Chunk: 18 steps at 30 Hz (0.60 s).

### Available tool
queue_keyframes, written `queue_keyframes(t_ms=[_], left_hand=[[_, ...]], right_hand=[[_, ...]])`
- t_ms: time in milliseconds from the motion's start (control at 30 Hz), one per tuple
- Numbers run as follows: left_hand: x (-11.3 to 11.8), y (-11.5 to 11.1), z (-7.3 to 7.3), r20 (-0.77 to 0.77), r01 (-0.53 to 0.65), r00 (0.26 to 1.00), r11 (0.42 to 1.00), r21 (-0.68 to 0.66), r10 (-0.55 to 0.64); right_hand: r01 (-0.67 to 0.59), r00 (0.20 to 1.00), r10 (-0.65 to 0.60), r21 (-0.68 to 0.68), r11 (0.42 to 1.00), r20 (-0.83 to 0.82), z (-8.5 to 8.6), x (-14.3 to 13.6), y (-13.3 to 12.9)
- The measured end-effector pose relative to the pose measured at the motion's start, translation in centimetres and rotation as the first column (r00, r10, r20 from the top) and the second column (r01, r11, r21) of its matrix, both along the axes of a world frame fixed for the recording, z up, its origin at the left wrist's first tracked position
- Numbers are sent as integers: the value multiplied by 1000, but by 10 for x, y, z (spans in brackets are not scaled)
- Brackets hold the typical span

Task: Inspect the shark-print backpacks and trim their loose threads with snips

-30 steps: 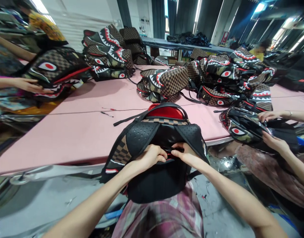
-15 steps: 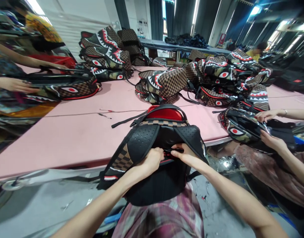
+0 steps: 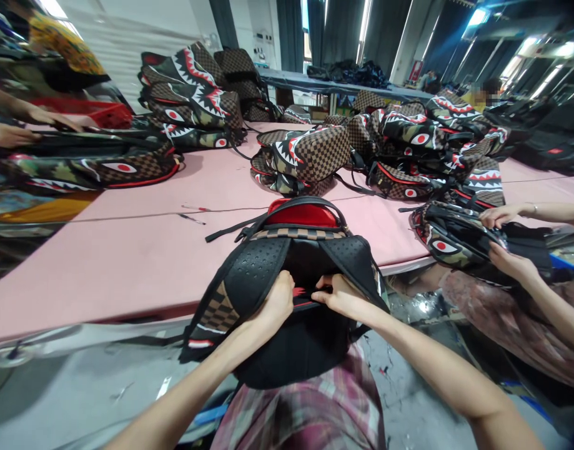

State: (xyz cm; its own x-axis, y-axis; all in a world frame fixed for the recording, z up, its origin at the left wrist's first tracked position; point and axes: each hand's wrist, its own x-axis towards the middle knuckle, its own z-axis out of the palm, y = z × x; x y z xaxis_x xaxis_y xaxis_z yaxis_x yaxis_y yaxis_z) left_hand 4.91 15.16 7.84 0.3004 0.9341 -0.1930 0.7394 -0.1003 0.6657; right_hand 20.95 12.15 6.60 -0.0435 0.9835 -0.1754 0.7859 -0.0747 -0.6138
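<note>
A backpack leans on the table's front edge against my lap, its black back panel and padded shoulder straps facing me. Its sides are brown checkered, and red lining shows beneath the top handle. Across the back panel runs a pocket opening with a red edge. My left hand is closed on the left side of this opening, fingertips hidden in it. At the right side, my right hand pinches the opening's edge between bent fingers and thumb. Whether a zipper pull is in either hand cannot be made out.
Piles of shark-face backpacks stand along the far side of the pink table. A pen lies to the left. On the right, a co-worker's hands handle another backpack; a second co-worker handles one at far left.
My hands have drawn farther apart, and more of the red-edged opening shows between them. The co-worker's backpack at far left has shifted left in view.
</note>
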Motion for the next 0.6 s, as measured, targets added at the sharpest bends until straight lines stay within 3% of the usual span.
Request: queue_keyframes(t_ms=[100,267,400,500,600], left_hand=[[2,1,2,-6,-110,994,994,17,110],[4,7,-9,32,-144,989,990,-15,144],[1,13,-16,77,-28,997,999,-25,30],[-4,15,-18,87,116,990,993,-17,-114],[-5,18,-22,26,195,981,979,-63,-194]], right_hand=[[-8,1000,7,27,1000,23,-1,-3,3],[-48,998,47,41,998,33,-3,-3,6],[34,993,-27,54,998,-118,-13,0,7],[134,939,-113,40,990,-326,-27,1,8],[172,897,-156,3,985,-413,-38,1,9]])
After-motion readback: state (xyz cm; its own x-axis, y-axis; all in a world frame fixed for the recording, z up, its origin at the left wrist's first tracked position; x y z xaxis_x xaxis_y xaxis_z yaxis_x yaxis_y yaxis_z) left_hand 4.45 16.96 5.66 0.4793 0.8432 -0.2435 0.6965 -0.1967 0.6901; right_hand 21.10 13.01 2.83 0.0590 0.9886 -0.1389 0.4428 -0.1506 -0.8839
